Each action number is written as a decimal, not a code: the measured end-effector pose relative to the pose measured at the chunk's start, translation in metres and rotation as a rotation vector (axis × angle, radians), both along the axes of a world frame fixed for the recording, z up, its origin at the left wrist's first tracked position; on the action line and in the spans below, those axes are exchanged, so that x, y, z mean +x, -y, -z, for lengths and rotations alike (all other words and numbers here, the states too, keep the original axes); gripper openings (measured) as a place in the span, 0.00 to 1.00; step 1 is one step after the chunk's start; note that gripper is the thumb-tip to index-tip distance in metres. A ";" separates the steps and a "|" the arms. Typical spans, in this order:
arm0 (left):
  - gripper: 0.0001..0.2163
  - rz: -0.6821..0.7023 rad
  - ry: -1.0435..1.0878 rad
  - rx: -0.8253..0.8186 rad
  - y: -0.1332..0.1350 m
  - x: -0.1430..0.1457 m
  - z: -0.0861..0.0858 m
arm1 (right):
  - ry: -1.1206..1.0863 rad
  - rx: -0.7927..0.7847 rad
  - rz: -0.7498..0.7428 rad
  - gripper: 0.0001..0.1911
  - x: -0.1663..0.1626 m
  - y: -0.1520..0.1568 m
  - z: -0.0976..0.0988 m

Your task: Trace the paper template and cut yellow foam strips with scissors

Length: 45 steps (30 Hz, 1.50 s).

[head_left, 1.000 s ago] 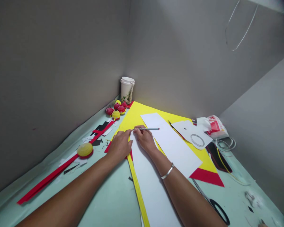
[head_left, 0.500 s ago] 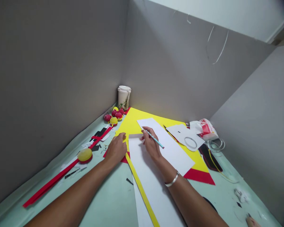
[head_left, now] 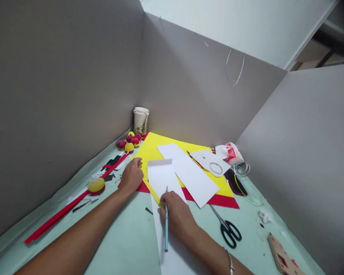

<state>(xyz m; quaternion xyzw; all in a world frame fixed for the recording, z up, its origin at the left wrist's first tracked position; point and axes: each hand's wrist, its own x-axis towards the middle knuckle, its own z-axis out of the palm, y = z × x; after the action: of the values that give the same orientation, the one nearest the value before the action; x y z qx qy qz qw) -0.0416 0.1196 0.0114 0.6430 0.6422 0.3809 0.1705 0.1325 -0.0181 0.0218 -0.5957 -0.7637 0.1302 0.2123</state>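
Right hand (head_left: 176,214) clamped around a light-blue pencil (head_left: 166,225), fingers closed on the shaft, point down on the near part of a white paper strip (head_left: 163,176). Pencil running almost straight toward the body, butt end over the wrist side of the strip. Left hand (head_left: 132,175) palm down, fingers loosely apart and gripping nothing, fingertips at the left edge of the yellow sheet (head_left: 151,147), just beside the strip's far corner. Strip lying over the yellow sheet and a red sheet (head_left: 218,199), its far end slightly raised. Wider white sheet (head_left: 195,177) angled across to the right, touching the strip. Black-handled scissors (head_left: 227,227) on the pale green tabletop (head_left: 126,244), right of the pencil hand. Tape ring (head_left: 216,168) on a small white offcut farther back. Red strip (head_left: 57,217) and a yellow-and-red disc (head_left: 96,186) well left. Cluster of red and yellow balls (head_left: 129,143) near a lidded white cup (head_left: 140,120) in the corner. Silver bracelet (head_left: 229,259) on the right wrist.
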 end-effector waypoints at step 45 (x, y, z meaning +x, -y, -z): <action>0.16 -0.140 0.193 0.084 0.000 -0.005 -0.009 | -0.707 0.002 0.262 0.07 0.087 -0.005 -0.058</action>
<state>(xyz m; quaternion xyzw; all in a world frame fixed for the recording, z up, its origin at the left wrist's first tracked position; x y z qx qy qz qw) -0.0466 0.1195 0.0207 0.5634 0.6495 0.4787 0.1775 0.2199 -0.0130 0.0800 -0.6062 -0.5607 0.2987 0.4785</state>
